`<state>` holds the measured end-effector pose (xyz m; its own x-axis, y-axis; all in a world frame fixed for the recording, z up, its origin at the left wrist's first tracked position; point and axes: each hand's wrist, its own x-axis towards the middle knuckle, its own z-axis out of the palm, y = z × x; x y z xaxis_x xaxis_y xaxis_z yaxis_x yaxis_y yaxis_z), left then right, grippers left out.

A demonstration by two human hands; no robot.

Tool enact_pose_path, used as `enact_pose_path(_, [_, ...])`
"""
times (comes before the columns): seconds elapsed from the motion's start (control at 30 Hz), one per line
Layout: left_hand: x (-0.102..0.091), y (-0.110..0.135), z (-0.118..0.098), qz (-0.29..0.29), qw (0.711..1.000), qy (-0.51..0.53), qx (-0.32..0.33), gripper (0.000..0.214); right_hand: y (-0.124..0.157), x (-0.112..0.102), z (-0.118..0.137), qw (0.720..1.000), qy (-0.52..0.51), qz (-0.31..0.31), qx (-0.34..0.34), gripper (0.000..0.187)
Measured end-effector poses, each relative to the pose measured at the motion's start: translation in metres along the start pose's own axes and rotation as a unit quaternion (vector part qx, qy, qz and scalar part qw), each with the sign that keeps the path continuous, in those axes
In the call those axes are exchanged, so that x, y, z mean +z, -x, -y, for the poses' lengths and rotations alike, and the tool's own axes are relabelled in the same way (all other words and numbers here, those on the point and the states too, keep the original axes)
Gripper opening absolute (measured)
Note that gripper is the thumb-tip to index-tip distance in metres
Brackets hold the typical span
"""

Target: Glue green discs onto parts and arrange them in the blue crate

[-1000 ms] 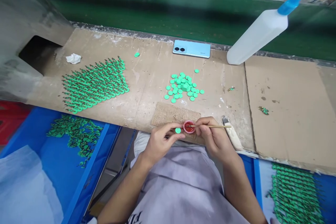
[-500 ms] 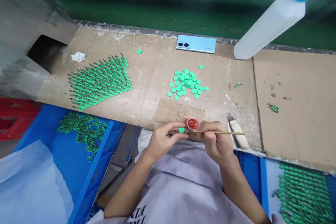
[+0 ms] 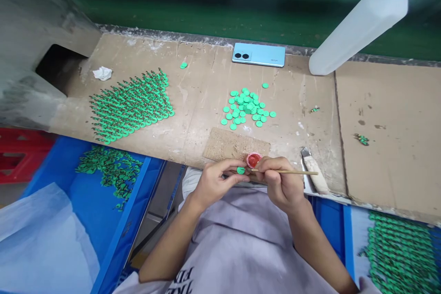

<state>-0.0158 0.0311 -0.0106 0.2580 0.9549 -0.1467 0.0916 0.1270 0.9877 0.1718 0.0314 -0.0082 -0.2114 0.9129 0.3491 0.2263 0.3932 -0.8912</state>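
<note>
Between thumb and fingertips my left hand (image 3: 217, 178) pinches a small green disc (image 3: 240, 170) by its edge. My right hand (image 3: 281, 181) is closed round a thin wooden stick (image 3: 299, 172), held like a pen, its tip beside the disc's right edge; whether they touch I cannot tell. Just behind the stick tip stands a small round pot (image 3: 254, 160) of red paste or paint. The pot is at the corner of a brown board (image 3: 220, 143). A loose pile of green discs (image 3: 248, 107) lies further back on the cardboard.
Rows of green discs with brown pieces (image 3: 132, 106) cover the left. A blue phone (image 3: 258, 54), a white bottle (image 3: 358, 31) and a wrapped blade (image 3: 315, 172) lie or stand around. Blue bins (image 3: 119, 234) with green pieces flank the table's front edge.
The stick tip has moved left, up to the green disc. My left hand has stayed nearly in place with the disc. The view has shifted slightly.
</note>
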Motion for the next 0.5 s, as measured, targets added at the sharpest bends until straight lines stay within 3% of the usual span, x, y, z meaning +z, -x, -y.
enact_pose_path(0.5, [-0.0022, 0.0010, -0.0025, 0.006, 1.000, -0.016, -0.003, 0.018, -0.0038, -0.0038, 0.0027, 1.000, 0.001, 0.027, 0.006, 0.017])
